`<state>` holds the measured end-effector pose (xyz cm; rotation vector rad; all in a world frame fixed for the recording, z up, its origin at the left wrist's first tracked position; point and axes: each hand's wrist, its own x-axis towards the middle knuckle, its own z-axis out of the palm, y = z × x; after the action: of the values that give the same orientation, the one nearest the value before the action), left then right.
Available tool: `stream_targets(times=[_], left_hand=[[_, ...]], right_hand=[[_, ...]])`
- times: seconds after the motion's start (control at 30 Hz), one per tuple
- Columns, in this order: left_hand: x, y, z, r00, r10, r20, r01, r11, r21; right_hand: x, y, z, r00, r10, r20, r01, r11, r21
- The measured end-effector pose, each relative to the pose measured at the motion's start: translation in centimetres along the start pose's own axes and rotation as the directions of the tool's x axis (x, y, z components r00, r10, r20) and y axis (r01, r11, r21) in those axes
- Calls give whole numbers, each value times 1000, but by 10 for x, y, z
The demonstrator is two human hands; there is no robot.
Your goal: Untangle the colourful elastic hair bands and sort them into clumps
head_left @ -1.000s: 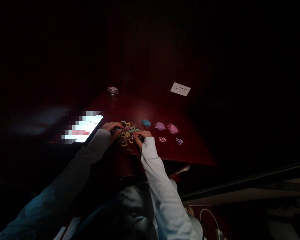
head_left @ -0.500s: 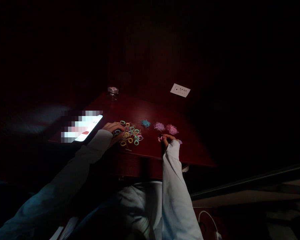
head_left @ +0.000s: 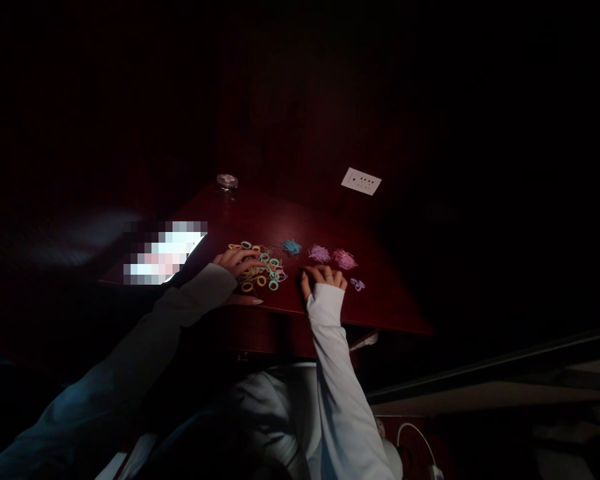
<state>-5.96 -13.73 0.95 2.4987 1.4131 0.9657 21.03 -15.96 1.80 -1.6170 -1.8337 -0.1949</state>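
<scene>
On the dark red table, my left hand [head_left: 241, 267] reaches over a mixed heap of coloured rings and bands [head_left: 273, 285], fingers spread and thumb apart near the table's front edge. My right hand [head_left: 323, 278] is at the front of the table, its fingers bent and thumb apart; nothing shows between them. Beyond it lie a blue pile [head_left: 291, 247], a purple pile [head_left: 319, 253] and a pink pile [head_left: 345, 258] of small bands. A few purple rings [head_left: 357, 285] sit to the right of my right hand.
A lit screen [head_left: 175, 253], partly pixelated, stands left of the heap. A clear lidded jar [head_left: 227, 183] is at the back left of the table [head_left: 390, 300]. Behind it on the right is a white printed card [head_left: 361, 181]. A white cable [head_left: 420, 433] hangs at lower right.
My right hand has moved left and its fingers have opened; the pink item it pinched no longer shows. My left hand has shifted right over the heap, its thumb now lower and apart.
</scene>
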Motion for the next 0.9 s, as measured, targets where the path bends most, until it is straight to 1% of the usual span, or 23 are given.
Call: stream_targets(times=[0.07,0.13,0.23,0.37,0.5,0.6,0.67,0.8,0.9], left_hand=[[0,-2,0,1000,-1,1,1,1000,8],[0,-2,1,1000,-2,-1,2,1000,10],[0,-3,1,1000,-3,-17,4,1000,11],[1,-7,4,999,-13,-43,13,1000,2],[4,-17,10,993,-83,-83,85,996,9],[4,-22,12,982,-136,-130,136,991,-4],[4,-23,10,979,-148,-142,143,989,-39],[3,-24,4,986,-108,-124,91,987,-133],[4,-26,-1,988,-61,-141,30,977,-213]], right_hand=[[-1,-20,5,997,-39,72,41,999,-31],[1,-36,11,990,-32,139,41,997,-60],[6,-50,20,978,-8,210,24,997,-74],[12,-60,33,970,-37,239,48,998,-40],[18,-68,45,966,-93,241,95,995,4],[22,-69,52,969,-116,218,110,993,40],[24,-65,58,979,-98,178,83,993,86],[24,-48,63,994,44,104,-65,976,210],[20,-38,55,988,115,100,-139,948,286]])
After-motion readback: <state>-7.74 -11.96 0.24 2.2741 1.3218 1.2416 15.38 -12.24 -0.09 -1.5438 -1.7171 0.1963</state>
